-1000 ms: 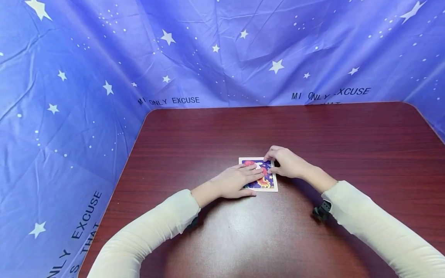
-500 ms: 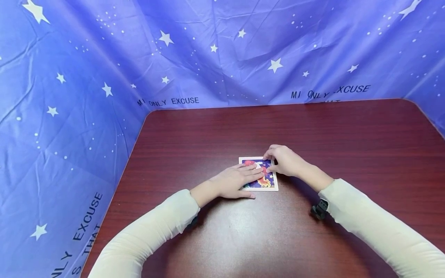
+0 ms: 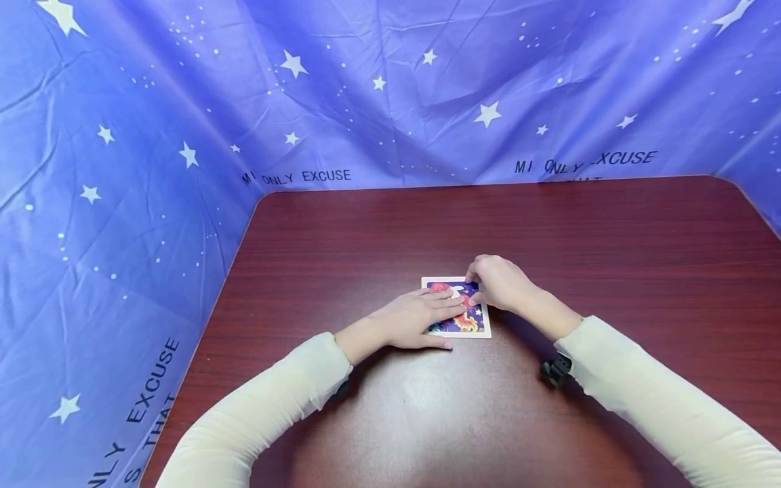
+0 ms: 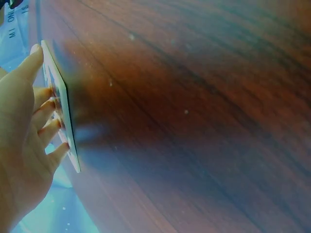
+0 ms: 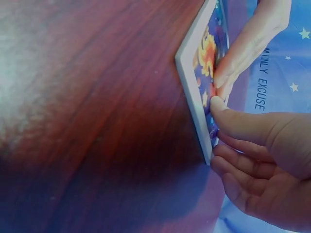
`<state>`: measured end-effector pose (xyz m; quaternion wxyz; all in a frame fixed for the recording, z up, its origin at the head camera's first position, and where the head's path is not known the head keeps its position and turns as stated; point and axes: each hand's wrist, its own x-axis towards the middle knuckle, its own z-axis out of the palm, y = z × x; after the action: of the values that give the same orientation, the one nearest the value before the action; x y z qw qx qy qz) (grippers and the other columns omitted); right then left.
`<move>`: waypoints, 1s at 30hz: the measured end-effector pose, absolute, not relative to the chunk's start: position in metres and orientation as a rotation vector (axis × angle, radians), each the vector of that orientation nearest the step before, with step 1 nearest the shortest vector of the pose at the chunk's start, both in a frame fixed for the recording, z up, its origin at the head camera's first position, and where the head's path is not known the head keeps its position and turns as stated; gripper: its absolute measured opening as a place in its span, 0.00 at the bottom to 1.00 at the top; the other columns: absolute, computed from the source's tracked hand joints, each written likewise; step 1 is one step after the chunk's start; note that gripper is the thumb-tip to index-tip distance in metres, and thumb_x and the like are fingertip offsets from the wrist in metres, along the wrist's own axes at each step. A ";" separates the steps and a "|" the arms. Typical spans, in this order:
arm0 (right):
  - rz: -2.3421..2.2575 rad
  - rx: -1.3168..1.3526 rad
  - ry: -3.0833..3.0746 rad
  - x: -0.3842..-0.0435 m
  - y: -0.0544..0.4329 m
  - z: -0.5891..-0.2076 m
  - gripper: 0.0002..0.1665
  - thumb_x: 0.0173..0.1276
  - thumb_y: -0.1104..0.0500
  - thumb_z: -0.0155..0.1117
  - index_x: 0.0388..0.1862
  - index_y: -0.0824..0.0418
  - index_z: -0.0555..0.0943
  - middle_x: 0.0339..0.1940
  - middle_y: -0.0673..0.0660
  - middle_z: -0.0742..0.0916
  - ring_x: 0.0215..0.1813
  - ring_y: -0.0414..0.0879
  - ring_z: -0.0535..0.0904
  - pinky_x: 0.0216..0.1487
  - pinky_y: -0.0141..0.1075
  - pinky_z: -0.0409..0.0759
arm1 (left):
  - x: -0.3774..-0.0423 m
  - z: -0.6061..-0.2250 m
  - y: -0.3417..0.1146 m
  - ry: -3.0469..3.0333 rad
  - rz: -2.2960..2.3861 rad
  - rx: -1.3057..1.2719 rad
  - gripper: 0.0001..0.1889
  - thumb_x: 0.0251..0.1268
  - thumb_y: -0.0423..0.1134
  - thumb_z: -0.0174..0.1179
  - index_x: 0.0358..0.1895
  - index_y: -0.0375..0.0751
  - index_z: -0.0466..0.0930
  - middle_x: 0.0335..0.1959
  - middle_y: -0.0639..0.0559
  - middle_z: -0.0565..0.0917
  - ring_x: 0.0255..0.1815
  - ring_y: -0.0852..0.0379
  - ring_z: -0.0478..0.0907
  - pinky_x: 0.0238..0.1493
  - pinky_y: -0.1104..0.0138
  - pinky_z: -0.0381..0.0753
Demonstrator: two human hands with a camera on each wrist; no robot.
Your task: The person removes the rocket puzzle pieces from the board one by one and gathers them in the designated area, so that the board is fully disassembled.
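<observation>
A small square picture board (image 3: 473, 325) with a white border lies flat on the table, printed with red, yellow and white shapes on dark blue. My left hand (image 3: 415, 318) rests across it, fingers straight and spread, covering its left and middle. The left thumb lies past the near edge. At the far right corner my right hand (image 3: 503, 285) has its fingers curled. In the right wrist view, its thumb (image 5: 233, 119) touches the printed face and other fingers (image 5: 231, 165) meet the board's corner. The left wrist view shows the left hand (image 4: 24, 126) with fingertips on the board (image 4: 68, 116).
The dark red wood table (image 3: 342, 237) stretches around the board, with a bright glare in front of it. A blue curtain (image 3: 390, 102) with white stars hangs behind and at the sides. A black wrist device (image 3: 556, 371) hangs under the right sleeve.
Both hands stay on the board almost unmoved. The head view shifts only slightly, and the right forearm edges a little to the left.
</observation>
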<state>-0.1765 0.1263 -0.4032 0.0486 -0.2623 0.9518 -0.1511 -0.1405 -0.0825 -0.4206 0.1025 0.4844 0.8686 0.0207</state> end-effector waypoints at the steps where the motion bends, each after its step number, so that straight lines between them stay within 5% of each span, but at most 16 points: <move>1: -0.448 -0.801 2.898 -0.177 0.126 -0.402 0.16 0.42 0.60 0.78 0.30 0.63 0.84 0.26 0.54 0.82 0.30 0.45 0.76 0.35 0.43 0.78 | -0.140 -0.420 -0.082 2.565 0.064 1.428 0.36 0.63 0.64 0.48 0.72 0.52 0.58 0.73 0.58 0.59 0.75 0.58 0.52 0.75 0.62 0.52; 30: -0.486 -0.730 2.850 -0.182 0.126 -0.403 0.18 0.41 0.59 0.80 0.28 0.62 0.80 0.28 0.56 0.81 0.31 0.45 0.76 0.37 0.40 0.78 | -0.142 -0.424 -0.080 2.577 0.109 1.390 0.36 0.62 0.65 0.49 0.71 0.54 0.59 0.73 0.60 0.60 0.75 0.59 0.52 0.75 0.64 0.52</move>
<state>-0.1816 0.1261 -0.4030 0.0798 -0.2441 0.9527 -0.1626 -0.1419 -0.0803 -0.4239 0.1056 0.4718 0.8746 0.0370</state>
